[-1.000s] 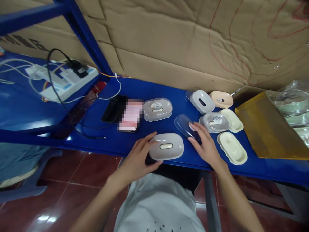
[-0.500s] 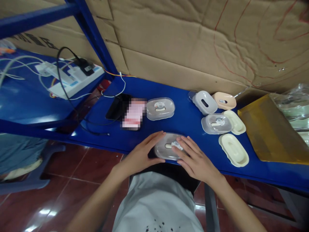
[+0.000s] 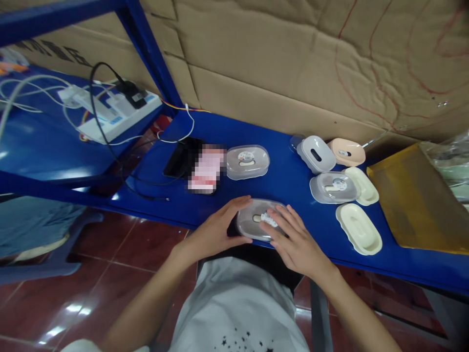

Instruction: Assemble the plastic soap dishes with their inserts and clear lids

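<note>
A soap box with a clear lid lies at the table's front edge, close to my body. My left hand curls around its left end, thumb at the near side and fingers at the far side. My right hand grips the right end, with fingers resting over the lid and partly covering a small white label. Under the lid a pale oblong piece shows beside the label. Another lidded soap box with a round label stands just beyond, apart from both hands.
A phone lies at the left, near a black cable and a power strip. On the right are a lidded box, cream trays, a grey tray and a peach tray. A taped carton stands farther right.
The camera view has shifted slightly, moving the tabletop things a little to the right in the picture. Both hands keep their places on the soap box, with the right fingers still over the label.
</note>
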A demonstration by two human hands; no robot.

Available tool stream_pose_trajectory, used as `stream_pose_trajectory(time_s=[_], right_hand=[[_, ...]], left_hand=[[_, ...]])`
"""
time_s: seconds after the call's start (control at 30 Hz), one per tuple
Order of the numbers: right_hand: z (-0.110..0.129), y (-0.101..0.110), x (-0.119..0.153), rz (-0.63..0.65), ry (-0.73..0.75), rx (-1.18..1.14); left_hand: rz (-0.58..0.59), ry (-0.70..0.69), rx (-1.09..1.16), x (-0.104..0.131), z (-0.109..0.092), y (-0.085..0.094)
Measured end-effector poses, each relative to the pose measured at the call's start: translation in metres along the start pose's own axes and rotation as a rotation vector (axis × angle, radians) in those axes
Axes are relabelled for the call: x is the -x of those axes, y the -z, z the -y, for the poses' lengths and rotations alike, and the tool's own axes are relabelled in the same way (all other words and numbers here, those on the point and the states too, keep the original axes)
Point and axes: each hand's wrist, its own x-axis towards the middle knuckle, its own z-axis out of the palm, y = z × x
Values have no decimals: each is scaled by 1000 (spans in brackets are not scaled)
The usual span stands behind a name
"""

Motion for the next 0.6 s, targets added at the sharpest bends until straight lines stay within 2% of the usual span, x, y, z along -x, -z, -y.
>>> stream_pose_trajectory(time_s=[0.23,0.37,0.43,0.5,0.6], right_hand=[[-3,-1,-5,-18,-48,-78],[-2,0,-13,-21,-111,-104],[-2,2,-11,-34,-172,-80],[-4,5,1,-88,-275,-29],[-15,14,42,-251,-517,115]], left_hand=[[-24,-15,-65,-1,-5,-2],[-91,-74,-223,3,-8,-8],[-160,-111,-303,2,-10,-13],[-239,-126,-372,-4,-13,-18],[-319,-92,-464,-22,-25,-25]])
